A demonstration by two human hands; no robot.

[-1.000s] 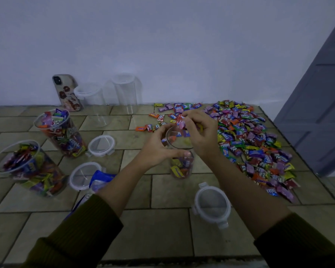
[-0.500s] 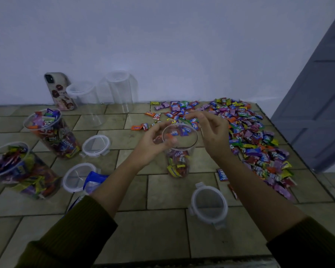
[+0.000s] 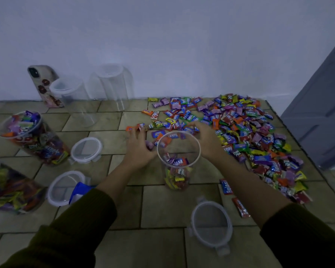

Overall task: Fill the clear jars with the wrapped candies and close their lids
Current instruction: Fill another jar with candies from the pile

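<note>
A clear jar stands open on the tiled floor in the middle, its lower part holding wrapped candies. My left hand lies just left of its rim, fingers stretched flat onto loose candies; a purple candy sits by the thumb. To the right of the rim, my right hand has its fingers spread over candies behind the jar. Neither hand touches the jar. The big candy pile covers the floor to the right. A loose lid lies in front of the jar.
Two candy-filled open jars stand at the left, with two lids and a blue packet nearby. Two empty jars and a phone stand by the wall. A grey door is at the right.
My right hand dropped its candies into the jar and moved out toward the candies behind it. My left hand left the jar's rim and reached forward onto the floor candies.
</note>
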